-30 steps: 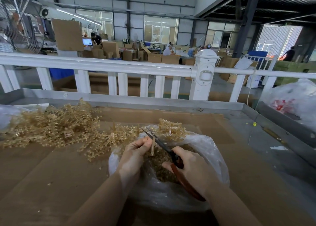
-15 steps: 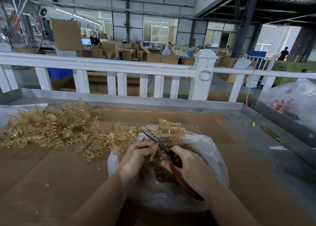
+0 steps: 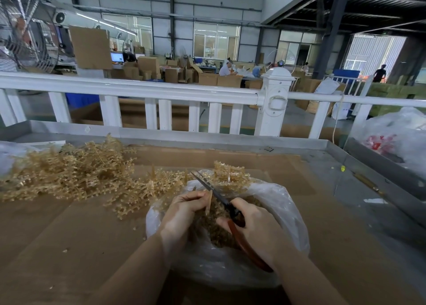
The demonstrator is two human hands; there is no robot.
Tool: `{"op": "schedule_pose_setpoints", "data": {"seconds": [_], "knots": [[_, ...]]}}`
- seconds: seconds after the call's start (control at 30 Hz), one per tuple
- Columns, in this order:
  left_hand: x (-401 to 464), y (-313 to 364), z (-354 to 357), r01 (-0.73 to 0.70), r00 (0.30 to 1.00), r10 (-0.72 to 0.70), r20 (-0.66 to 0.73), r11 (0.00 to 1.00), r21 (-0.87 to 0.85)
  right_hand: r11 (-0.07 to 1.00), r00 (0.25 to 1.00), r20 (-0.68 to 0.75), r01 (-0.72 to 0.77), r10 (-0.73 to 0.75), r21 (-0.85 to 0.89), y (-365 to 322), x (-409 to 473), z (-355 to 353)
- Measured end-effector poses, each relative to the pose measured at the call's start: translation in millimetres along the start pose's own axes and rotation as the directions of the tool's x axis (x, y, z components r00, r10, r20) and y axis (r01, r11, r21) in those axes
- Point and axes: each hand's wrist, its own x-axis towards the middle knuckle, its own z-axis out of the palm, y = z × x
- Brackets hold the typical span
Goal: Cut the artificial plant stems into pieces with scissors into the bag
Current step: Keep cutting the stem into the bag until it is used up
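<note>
Pinching the stem (image 3: pixel 209 200) upright over the bag (image 3: pixel 285 203), your left hand (image 3: pixel 184 209) feeds it to the open scissors (image 3: pixel 214 190) gripped in your right hand (image 3: pixel 255 233).

A clear plastic bag (image 3: pixel 272 214) sits open at six o'clock, part-filled with tan cut pieces (image 3: pixel 214 228). Over its mouth a short tan stem (image 3: pixel 209 201) stands nearly upright, against the blades of the red-handled scissors (image 3: pixel 221 198), which point toward ten o'clock. The uncut stems (image 3: pixel 69 173) sprawl in a pale gold heap at nine o'clock
</note>
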Motion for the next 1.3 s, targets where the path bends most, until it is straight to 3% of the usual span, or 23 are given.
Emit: {"op": "schedule_pose_setpoints", "data": {"seconds": [0.17, 0.27, 1.3], "knots": [[3, -2, -3, -0.040, 0.999, 0.043, 0.025, 0.994, -0.105, 1.000, 1.000, -0.013, -0.007, 0.007, -0.017, 2, -3, -2], [6, -1, -3, -0.069, 0.997, 0.071, 0.031, 0.995, -0.075, 0.999, 1.000, -0.004, 0.000, 0.000, -0.034, 1, -4, -3], [17, -3, -4, 0.024, 0.998, -0.015, 0.065, 0.990, -0.139, 1.000, 1.000, -0.020, 0.017, -0.017, 0.009, -2, 7, 5]]}}
